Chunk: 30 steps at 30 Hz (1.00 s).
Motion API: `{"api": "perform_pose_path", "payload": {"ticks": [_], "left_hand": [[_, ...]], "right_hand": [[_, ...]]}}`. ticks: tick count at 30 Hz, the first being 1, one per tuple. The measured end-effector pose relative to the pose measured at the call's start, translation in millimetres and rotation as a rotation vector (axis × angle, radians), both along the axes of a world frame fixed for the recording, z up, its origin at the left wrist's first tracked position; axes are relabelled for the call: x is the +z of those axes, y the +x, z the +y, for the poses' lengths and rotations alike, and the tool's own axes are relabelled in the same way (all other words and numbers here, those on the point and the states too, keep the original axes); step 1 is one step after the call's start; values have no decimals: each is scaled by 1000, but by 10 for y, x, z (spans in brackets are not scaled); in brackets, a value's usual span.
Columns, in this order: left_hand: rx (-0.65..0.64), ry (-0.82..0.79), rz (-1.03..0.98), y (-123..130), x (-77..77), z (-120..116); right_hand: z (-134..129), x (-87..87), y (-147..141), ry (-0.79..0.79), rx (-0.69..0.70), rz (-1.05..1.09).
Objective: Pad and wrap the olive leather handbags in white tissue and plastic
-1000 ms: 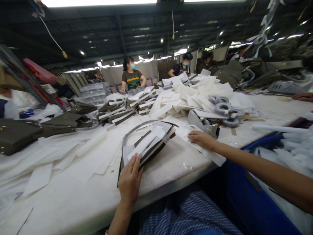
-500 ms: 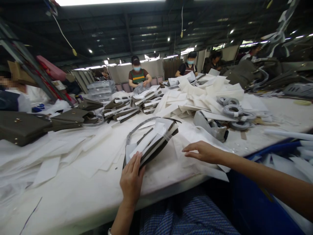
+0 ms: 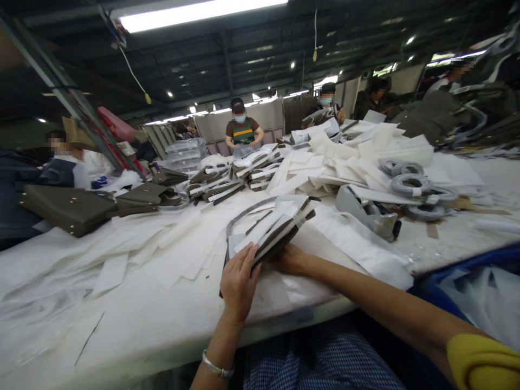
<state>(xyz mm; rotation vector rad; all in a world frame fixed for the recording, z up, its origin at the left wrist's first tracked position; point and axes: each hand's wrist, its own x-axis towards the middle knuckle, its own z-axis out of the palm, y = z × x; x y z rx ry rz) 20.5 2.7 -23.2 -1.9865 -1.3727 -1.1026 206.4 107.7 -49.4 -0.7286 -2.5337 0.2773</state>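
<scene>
A: Where was the bag to be found?

B: The olive-grey handbag (image 3: 280, 238) was laid at a tilt near the front edge of the white-topped table (image 3: 162, 325). White packing strips (image 3: 260, 230) were tucked along it, and its wrapped handle (image 3: 247, 209) was curved round the far side.

A: How was it gripped?

B: Its near left end was clasped by the left hand (image 3: 239, 279), with the fingers laid over the strips and the thumb set against the near side (a bracelet (image 3: 218, 365) was worn on that wrist). The right hand (image 3: 290, 259) was tucked in at the bag's near side. Its fingers were hidden, so whether anything was pinched by them could not be told.

A: And what was placed round about?

B: To the right of the bag, a grey dispenser (image 3: 368, 211) was stood beside wrapped grey coils (image 3: 411, 184). White sheets (image 3: 345, 154) were heaped beyond, and more strip-filled bags (image 3: 219, 187) were piled to their left. A dark handbag (image 3: 69, 208) was set farther left. Across the table, clear plastic was handled by a masked co-worker (image 3: 242, 130).
</scene>
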Motion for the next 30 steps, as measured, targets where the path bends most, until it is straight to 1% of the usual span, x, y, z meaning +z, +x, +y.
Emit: {"api": "perform_pose_path", "payload": {"ticks": [1, 3, 6, 9, 10, 12, 14, 16, 18, 20, 21, 23, 25, 27, 30], "left_hand": [[-13, -3, 13, 27, 37, 16], [-39, -11, 34, 77, 93, 16], [-76, -22, 69, 162, 111, -69], [-134, -24, 117, 263, 44, -210], [-165, -20, 138, 294, 7, -254], [-229, -10, 171, 342, -74, -325], [-267, -3, 170, 373, -148, -370], [-273, -1, 148, 399, -200, -397], [-276, 6, 136, 429, -232, -420], [-278, 21, 130, 465, -253, -449], [-276, 26, 125, 485, -263, -467], [-256, 26, 106, 528, -282, -504], [-227, 15, 87, 571, -298, -539], [-202, 18, 69, 608, -307, -562], [-183, 32, 55, 639, -305, -573]], "right_hand": [[-41, 9, -15, 2, 11, 22], [-205, 36, 68, 27, 34, 80], [-551, 132, 415, 145, 110, 199], [-819, 326, 813, 254, 209, 230], [-861, 403, 913, 268, 217, 234], [-858, 548, 1026, 264, 181, 258], [-729, 657, 1015, 212, 89, 291], [-483, 721, 897, 107, -36, 279], [-160, 739, 703, -58, -189, 144], [173, 719, 468, -232, -320, -72], [322, 697, 344, -288, -358, -154], [556, 636, 98, -341, -400, -260], [699, 564, -123, -353, -432, -312], [777, 504, -299, -369, -475, -358], [846, 456, -454, -419, -517, -413]]}}
